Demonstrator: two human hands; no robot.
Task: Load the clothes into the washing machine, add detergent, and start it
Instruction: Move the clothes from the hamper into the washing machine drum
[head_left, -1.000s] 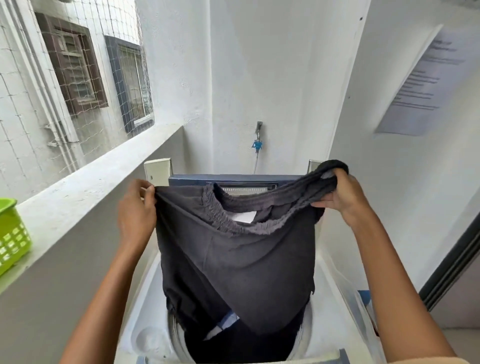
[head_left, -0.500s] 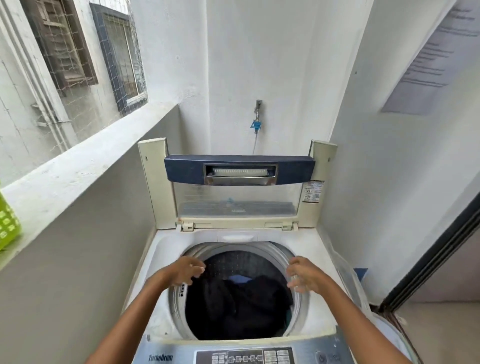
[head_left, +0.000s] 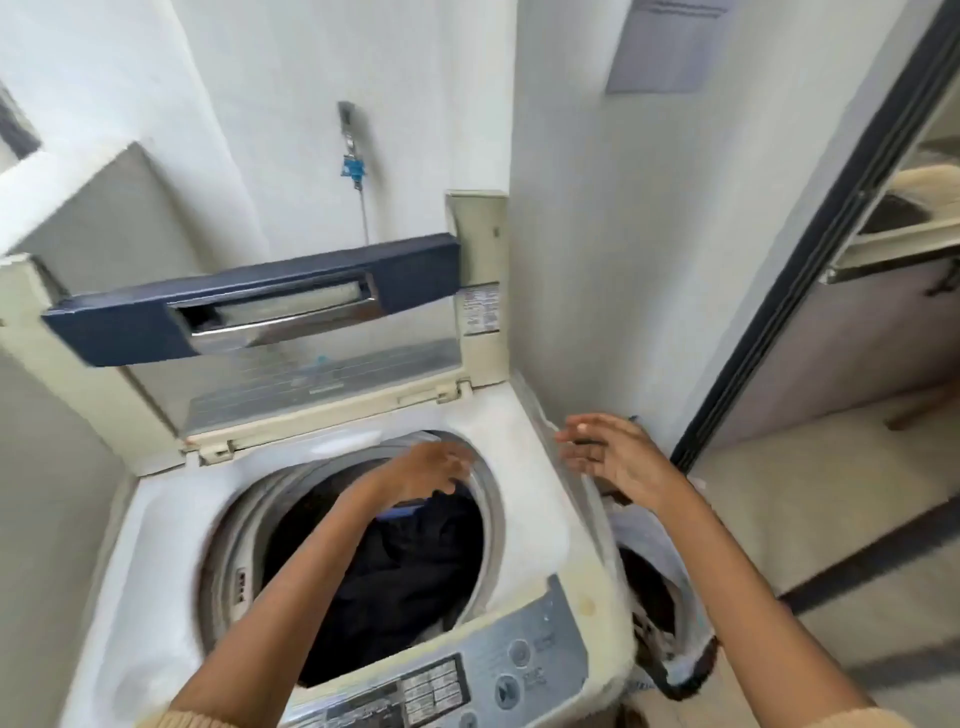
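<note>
Head view | I see lid (head_left: 249, 306) propped upright for drum (head_left: 363, 545) access | left hand (head_left: 431, 470) fingers loose, empty, above dark clothes (head_left: 415, 561) | right hand (head_left: 613, 454) spread, empty, toward side bag (head_left: 660, 587), I judge for 1 more garment.

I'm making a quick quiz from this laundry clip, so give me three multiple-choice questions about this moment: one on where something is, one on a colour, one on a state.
1. Where is the left hand?
A. over the drum opening
B. on the control panel
C. on the lid

2. What colour is the band across the lid?
A. red
B. dark blue
C. green

3. What is the right hand doing?
A. gripping a bottle
B. pressing a button
C. open, holding nothing

Answers:
1 A, it hangs above the dark clothes in the washing machine.
2 B, the handle strip is navy.
3 C, its fingers are spread and empty beside the machine.
</note>
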